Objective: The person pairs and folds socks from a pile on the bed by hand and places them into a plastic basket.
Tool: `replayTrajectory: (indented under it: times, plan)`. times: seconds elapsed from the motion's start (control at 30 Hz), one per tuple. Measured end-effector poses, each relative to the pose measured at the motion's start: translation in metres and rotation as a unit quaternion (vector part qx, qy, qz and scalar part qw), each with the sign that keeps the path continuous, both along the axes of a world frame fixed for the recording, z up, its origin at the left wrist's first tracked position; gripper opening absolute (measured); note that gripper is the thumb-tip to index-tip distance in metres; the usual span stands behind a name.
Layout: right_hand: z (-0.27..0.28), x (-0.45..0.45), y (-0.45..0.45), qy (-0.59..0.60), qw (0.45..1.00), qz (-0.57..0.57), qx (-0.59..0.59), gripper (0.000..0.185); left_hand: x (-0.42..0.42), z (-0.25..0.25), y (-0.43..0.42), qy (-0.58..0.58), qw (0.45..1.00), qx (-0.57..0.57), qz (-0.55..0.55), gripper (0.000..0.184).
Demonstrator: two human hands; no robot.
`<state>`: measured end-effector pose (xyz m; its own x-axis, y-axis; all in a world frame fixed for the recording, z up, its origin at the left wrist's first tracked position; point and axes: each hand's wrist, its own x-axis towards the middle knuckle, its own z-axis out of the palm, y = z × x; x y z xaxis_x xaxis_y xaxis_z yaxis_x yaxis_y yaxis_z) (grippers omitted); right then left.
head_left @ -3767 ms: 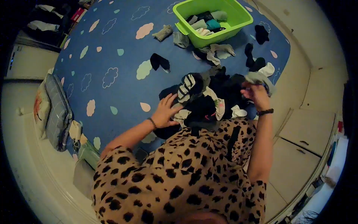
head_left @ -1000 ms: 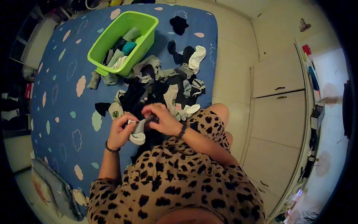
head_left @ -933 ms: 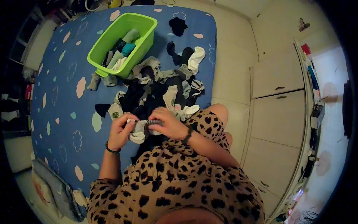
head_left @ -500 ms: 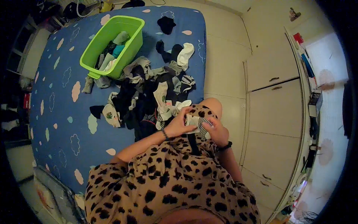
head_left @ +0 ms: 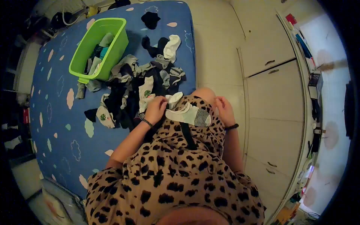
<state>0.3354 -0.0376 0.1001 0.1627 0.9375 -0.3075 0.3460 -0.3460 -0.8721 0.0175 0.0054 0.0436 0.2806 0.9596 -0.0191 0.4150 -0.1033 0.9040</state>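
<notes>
A white sock with a grey-striped end (head_left: 191, 115) lies flat across the lap on the spotted dress. My left hand (head_left: 155, 109) rests at the right edge of the sock pile, fingers loosely bent, beside another white sock (head_left: 174, 99). Near the knee, right of the striped sock, my right hand (head_left: 224, 111) is apart from it with loosely curled fingers and nothing visible in them. The pile of dark and grey socks (head_left: 129, 88) spreads over the bed, with a leaf-print sock (head_left: 105, 116) at its lower left.
A green basket (head_left: 119, 45) holding several rolled socks stands on the blue bed sheet (head_left: 56, 123). Two rolled grey socks sit at its near end. Black socks (head_left: 150, 20) and a white sock (head_left: 172, 48) lie towards the far right edge. Cabinets (head_left: 275, 97) stand right.
The striped sock, held between both hands before, now lies on the lap. My left hand has moved left to the pile, and my right hand has drawn away rightward. The view has shifted right.
</notes>
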Motion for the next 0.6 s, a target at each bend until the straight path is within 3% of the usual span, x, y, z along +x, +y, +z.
replayTrajectory:
  times: [0.1,0.17,0.3,0.33,0.37,0.43,0.53,0.6]
  plan:
    - [0.017,-0.012,0.025,-0.053,0.995,-0.002,0.081,0.022,-0.012,-0.002,-0.001,0.040,0.999,0.033,0.014,0.013]
    - [0.019,-0.029,0.044,-0.078,0.988,0.072,0.115,0.021,-0.026,0.000,-0.003,0.147,0.979,0.109,0.093,0.016]
    - [0.003,-0.065,0.078,-0.089,0.979,0.146,0.111,0.018,-0.078,0.001,-0.009,0.265,0.943,0.093,0.180,0.029]
    - [0.006,-0.077,0.084,-0.133,0.971,0.175,0.094,0.017,-0.095,-0.005,-0.013,0.288,0.936,0.061,0.194,0.033]
    - [0.006,-0.085,0.089,-0.178,0.960,0.202,0.076,0.016,-0.114,-0.016,-0.017,0.319,0.922,0.100,0.195,0.033]
    - [-0.013,-0.095,0.102,-0.143,0.952,0.255,0.091,0.019,-0.142,-0.021,-0.024,0.322,0.918,0.045,0.229,0.035]
    - [-0.034,-0.106,0.112,-0.227,0.907,0.297,0.194,0.043,-0.202,-0.067,-0.036,0.316,0.901,0.095,0.280,0.033]
    - [-0.034,-0.118,0.116,-0.279,0.887,0.293,0.221,0.044,-0.223,-0.065,-0.046,0.288,0.903,0.038,0.317,0.034]
